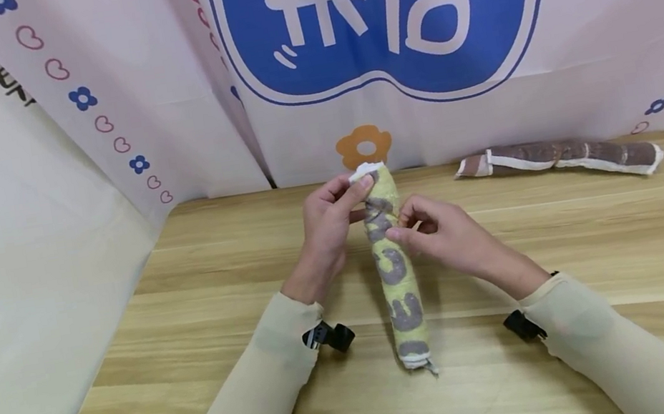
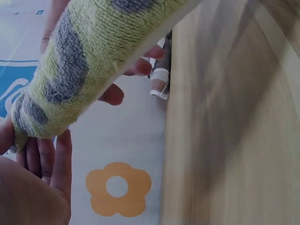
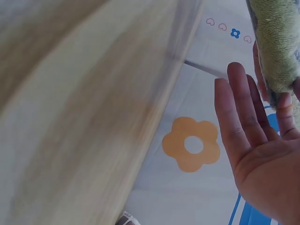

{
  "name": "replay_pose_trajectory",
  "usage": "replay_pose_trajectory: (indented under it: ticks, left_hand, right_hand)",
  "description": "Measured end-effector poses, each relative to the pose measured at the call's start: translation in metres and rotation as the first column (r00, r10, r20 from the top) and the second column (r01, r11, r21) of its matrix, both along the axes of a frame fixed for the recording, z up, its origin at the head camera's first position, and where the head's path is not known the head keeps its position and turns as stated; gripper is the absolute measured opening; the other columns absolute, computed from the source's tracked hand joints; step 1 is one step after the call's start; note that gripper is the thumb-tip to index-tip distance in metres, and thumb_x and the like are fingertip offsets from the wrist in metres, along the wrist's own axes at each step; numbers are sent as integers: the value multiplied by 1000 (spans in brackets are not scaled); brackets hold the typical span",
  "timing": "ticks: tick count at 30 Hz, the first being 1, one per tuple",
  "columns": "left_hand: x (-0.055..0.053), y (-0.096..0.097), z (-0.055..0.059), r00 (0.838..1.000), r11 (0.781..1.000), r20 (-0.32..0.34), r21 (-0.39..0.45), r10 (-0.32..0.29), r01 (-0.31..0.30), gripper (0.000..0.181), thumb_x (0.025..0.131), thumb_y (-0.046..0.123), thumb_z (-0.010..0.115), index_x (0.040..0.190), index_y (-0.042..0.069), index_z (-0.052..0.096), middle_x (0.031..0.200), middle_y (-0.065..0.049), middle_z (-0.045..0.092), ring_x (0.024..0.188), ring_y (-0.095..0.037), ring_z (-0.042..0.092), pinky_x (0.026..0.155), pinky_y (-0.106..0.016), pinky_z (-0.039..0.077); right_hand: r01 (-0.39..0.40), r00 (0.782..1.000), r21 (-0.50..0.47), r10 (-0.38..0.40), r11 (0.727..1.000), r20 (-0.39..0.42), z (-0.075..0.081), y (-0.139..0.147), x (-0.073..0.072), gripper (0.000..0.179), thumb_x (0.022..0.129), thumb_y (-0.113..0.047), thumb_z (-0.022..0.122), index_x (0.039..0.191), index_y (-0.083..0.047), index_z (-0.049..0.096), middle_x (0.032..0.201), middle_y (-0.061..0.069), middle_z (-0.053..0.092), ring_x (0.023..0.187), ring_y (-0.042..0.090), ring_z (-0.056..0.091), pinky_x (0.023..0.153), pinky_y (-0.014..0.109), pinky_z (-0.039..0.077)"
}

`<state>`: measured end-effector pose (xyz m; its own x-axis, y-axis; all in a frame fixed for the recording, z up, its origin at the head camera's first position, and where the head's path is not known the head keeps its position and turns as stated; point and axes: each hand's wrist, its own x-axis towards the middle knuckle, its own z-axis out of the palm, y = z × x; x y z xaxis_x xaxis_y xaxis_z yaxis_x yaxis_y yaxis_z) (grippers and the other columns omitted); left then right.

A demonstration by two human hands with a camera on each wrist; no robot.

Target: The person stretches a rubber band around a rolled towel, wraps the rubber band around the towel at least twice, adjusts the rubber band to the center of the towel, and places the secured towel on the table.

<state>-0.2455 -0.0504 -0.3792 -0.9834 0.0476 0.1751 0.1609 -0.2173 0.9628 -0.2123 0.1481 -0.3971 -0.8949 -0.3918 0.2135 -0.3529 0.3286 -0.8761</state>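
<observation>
A yellow-green rolled cloth [image 1: 400, 283] with grey shapes and a white end is held lengthwise, its lower end toward the person. The left hand [image 1: 326, 219] grips it near the far end, thumb on top. The right hand [image 1: 440, 230] pinches its right side, a little below the left hand. In the left wrist view the knitted, towel-like surface of the roll [image 2: 101, 51] shows close up, with the left hand [image 2: 42, 187] around its end. The right wrist view shows the right hand [image 3: 262, 154] with thumb and one finger at the roll [image 3: 276, 42] and its other fingers stretched out.
A brown rolled cloth [image 1: 571, 154] with white edging lies at the table's far right. Under everything is a wood-grain table [image 1: 170, 377]. Behind its far edge hangs a white printed curtain [image 1: 183, 129] with a blue emblem and flowers. Each sleeve cuff carries a black wrist camera [image 1: 336, 336].
</observation>
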Motion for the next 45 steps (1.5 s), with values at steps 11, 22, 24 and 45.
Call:
replay_pose_trajectory:
  ticks: [11,22,24,45]
  left_hand:
    - [5,3,3,999,993,-45,-116,-16,11,21,99,19,78,106,-1,76,98,-6,70,87,-15,69,70,-28,60]
    - [-3,-15,1,958,921,-17,-283,-285,268,26,99,18,75,116,-1,76,104,-9,74,88,-17,67,72,-32,60]
    - [-1,-12,1,971,933,-56,-294,-232,206,19,97,16,78,106,-1,76,97,-7,73,83,-15,65,67,-29,58]
    - [15,7,1,979,934,-172,-317,113,-163,22,91,19,87,84,5,71,75,-2,63,66,-11,53,56,-22,45]
  right_hand:
    - [12,933,-15,-16,1000,-360,4,-2,2,19,90,-1,85,96,-6,68,108,9,57,89,21,66,69,32,62]
    - [16,938,-49,-32,999,-345,7,4,4,18,87,1,86,94,-10,75,101,5,53,82,19,58,67,24,55]
    - [32,876,-10,-33,999,-482,5,1,3,20,84,4,88,95,-9,77,101,8,53,79,18,57,66,23,54]
    - [-105,826,-15,79,994,-558,2,-10,11,21,82,11,82,86,-7,72,108,12,56,87,21,58,66,31,59]
